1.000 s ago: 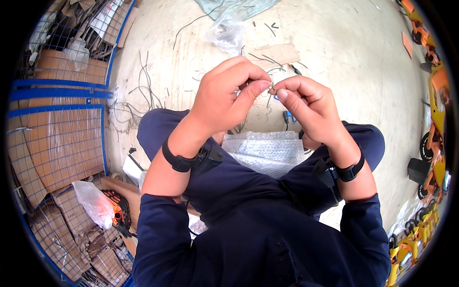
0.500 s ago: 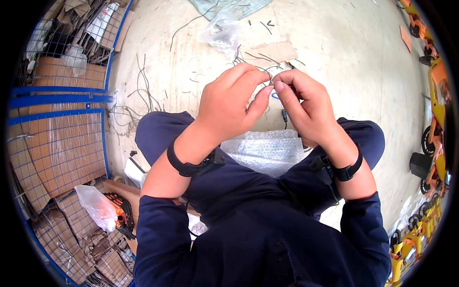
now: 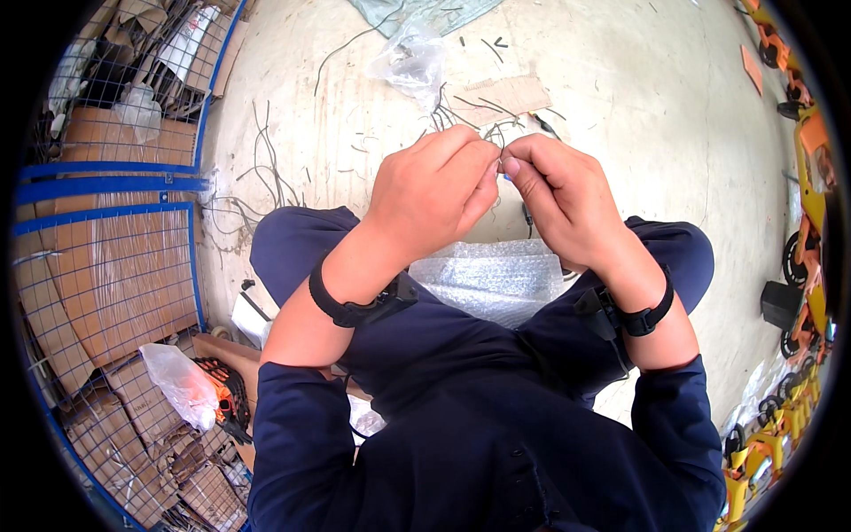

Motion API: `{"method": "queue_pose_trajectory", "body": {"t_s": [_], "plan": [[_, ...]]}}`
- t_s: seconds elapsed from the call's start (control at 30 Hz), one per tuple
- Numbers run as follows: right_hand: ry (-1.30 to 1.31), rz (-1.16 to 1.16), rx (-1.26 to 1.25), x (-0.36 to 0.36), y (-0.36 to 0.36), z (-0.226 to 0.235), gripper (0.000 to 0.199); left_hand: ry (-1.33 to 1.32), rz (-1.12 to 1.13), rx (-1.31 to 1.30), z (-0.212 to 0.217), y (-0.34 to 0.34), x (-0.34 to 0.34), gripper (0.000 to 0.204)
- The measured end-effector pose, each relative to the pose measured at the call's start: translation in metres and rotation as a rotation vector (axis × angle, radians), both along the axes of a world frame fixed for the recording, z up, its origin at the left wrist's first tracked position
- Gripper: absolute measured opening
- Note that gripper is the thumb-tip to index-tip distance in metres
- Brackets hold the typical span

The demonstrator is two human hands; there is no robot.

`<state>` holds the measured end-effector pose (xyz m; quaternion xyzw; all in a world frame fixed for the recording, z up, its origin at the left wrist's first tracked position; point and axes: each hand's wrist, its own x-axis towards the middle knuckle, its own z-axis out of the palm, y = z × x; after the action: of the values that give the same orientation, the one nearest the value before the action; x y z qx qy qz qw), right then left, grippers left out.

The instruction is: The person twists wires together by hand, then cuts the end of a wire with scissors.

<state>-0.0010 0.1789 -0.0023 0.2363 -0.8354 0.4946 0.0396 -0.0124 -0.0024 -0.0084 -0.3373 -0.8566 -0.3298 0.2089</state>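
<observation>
Above the floor in front of my lap, my left hand [image 3: 432, 191] and my right hand [image 3: 572, 199] meet fingertip to fingertip. Both are closed in a pinch on a thin dark wire [image 3: 495, 134], which loops up just beyond the fingertips. Most of what lies between the fingers is hidden. A small blue bit shows under the right fingertips, too covered to name. Below the hands, a dark cable end [image 3: 528, 215] hangs or lies near the right palm. Clear bubble wrap [image 3: 483, 279] is spread between my crossed legs.
Beyond my hands lie a cardboard piece [image 3: 519, 93] with wire offcuts, a black-handled tool [image 3: 543, 126] and a clear plastic bag [image 3: 412, 62]. Loose wires [image 3: 266, 160] are scattered left. Blue mesh cages [image 3: 197, 257] with cardboard stand left; yellow-orange wheeled frames [image 3: 807, 239] line the right.
My left fingers have curled in tighter, and both hands' fingertips have drawn closer together. The right hand has dipped slightly. The wire loop now shows more plainly above the fingertips.
</observation>
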Motion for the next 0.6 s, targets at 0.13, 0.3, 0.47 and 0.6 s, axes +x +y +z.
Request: {"method": "queue_pose_trajectory", "body": {"t_s": [0.13,0.3,0.47,0.6], "plan": [[-0.09,0.009,-0.025,0.0025,-0.0031,0.0077,0.008,0.058,0.058,0.024,0.0007,-0.0003,0.0003,0.015],[-0.246,0.004,-0.135,0.0025,-0.0035,0.0081,0.009,0.073,0.12,0.075,0.0009,0.0012,0.0007,0.015],[-0.292,0.025,-0.186,0.0019,-0.0023,0.006,0.011,0.04,0.147,0.082,0.0029,0.0,0.0016,0.013],[-0.381,0.033,-0.209,0.0021,-0.0003,0.0099,0.013,0.008,0.156,0.099,0.0023,-0.0002,0.0022,0.012]]}}
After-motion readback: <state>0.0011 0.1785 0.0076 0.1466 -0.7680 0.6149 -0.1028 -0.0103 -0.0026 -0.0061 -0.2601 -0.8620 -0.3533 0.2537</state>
